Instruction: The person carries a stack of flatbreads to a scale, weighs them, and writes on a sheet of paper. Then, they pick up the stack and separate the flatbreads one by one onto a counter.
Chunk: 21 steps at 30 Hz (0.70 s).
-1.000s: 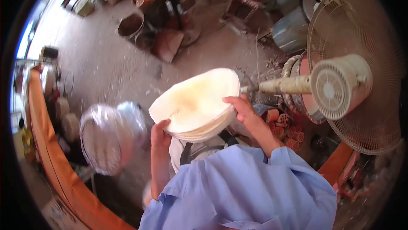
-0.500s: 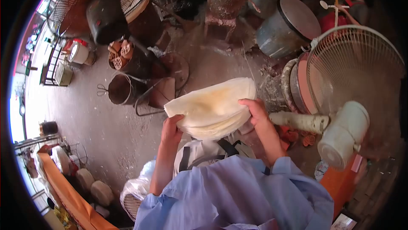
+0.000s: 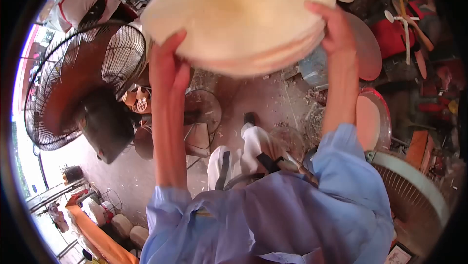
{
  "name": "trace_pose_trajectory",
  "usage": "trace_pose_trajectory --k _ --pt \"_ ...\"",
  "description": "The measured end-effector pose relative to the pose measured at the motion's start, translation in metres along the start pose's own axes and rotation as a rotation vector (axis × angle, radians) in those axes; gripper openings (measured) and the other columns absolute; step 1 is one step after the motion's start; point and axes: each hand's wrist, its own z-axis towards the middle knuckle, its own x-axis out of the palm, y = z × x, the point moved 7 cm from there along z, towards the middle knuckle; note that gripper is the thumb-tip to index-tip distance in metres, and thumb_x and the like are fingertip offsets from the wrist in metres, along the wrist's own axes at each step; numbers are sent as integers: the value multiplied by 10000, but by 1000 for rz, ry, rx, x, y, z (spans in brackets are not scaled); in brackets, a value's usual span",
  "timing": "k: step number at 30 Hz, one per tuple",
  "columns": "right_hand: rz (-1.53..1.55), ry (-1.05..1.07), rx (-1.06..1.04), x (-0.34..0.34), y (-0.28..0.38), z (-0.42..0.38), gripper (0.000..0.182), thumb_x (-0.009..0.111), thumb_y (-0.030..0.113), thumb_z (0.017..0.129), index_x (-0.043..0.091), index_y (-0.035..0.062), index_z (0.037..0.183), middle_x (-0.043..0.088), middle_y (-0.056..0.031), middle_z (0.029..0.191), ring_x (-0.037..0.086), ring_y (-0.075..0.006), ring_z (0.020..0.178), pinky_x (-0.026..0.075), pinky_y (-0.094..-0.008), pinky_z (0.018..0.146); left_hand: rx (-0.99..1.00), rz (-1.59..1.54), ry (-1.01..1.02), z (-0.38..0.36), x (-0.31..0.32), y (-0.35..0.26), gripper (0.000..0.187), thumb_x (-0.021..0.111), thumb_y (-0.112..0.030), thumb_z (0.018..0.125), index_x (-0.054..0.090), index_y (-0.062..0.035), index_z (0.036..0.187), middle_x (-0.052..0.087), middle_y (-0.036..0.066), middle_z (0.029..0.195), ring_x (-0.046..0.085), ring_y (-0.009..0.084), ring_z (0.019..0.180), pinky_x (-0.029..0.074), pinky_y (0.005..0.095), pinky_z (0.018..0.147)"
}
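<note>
I hold a thick stack of round, pale thin sheets point(image 3: 239, 15), browned in the middle, raised out in front of me at arm's length. My left hand point(image 3: 168, 64) grips the stack's left rim with the fingers underneath. My right hand point(image 3: 331, 25) clasps the right rim, thumb on top. Both arms are stretched forward in light blue sleeves. Below them my white trousers and a black strap show.
A black floor fan point(image 3: 83, 83) stands to the left. A white fan point(image 3: 414, 191) is at the lower right. Round flat trays point(image 3: 370, 49) and a pink-topped drum point(image 3: 373, 120) lie right. Pots point(image 3: 141, 142) sit on the dusty floor. Another person point(image 3: 78, 0) is at upper left.
I have lifted the stack from chest height up and forward with both hands still on it. The view has swung, so the black fan is now at the left.
</note>
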Motion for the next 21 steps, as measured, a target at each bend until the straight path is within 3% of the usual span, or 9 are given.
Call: trace_pose_trajectory --k 3,7,8,10,11,14,17,20,21 --pt "35 -25 -67 -50 14 82 362 652 47 806 565 -40 1146 639 -124 1093 621 -233 1006 493 -341 914 -9 -135 247 96 37 24 492 660 -29 802 465 17 1251 574 137 1198 549 267 1122 434 410 995" --pt "130 -241 22 -130 -42 163 349 647 45 823 554 -9 1155 622 -97 1117 599 -223 1032 492 -361 913 -193 -193 227 200 41 116 321 649 -39 820 550 -38 1125 614 78 1081 570 234 1043 417 389 1001" --pt "157 -332 86 -162 -77 172 353 646 46 828 548 0 1163 616 -90 1123 594 -219 1035 492 -368 912 -200 -133 230 211 32 141 277 637 -51 832 558 -41 1098 622 71 1036 578 231 1011 434 386 980" --pt "140 -373 241 -218 -146 179 444 675 54 805 495 -23 1204 591 -141 1143 594 -239 1037 492 -415 917 -450 -32 22 221 -13 200 206 587 -64 865 558 -42 1067 618 66 986 587 226 949 467 392 929" --pt "50 -495 327 -216 -155 158 520 682 56 803 449 -13 1263 599 -126 1122 599 -229 1009 471 -415 939 -428 154 4 208 -20 204 180 551 -72 880 545 -15 1050 621 100 1020 594 252 997 484 407 925" --pt "158 -375 128 -211 -163 120 600 698 86 793 408 1 1312 609 -107 1105 590 -229 1029 453 -440 952 -429 -138 34 169 -41 210 230 545 -83 885 519 17 1090 616 155 1069 586 288 1065 489 410 946" --pt "-200 -716 121 -195 -168 56 611 705 178 785 435 19 1310 626 -140 1083 595 -275 1038 451 -438 939 -485 -182 50 142 -54 230 282 530 -92 895 489 45 1138 601 202 1115 581 317 1094 500 418 943" --pt "-1510 -592 122 -141 -150 11 649 703 304 770 468 13 1300 615 -170 1103 620 -274 940 497 -369 828 -666 -137 90 102 -71 248 315 514 -102 906 466 53 1176 587 220 1141 600 319 1059 511 417 927" --pt "-1572 -512 150 -141 -163 10 633 708 312 757 493 26 1278 626 -178 1069 624 -287 914 499 -370 805 -705 -122 93 90 -73 249 318 510 -114 912 467 53 1179 583 222 1148 604 320 1052 512 414 924"
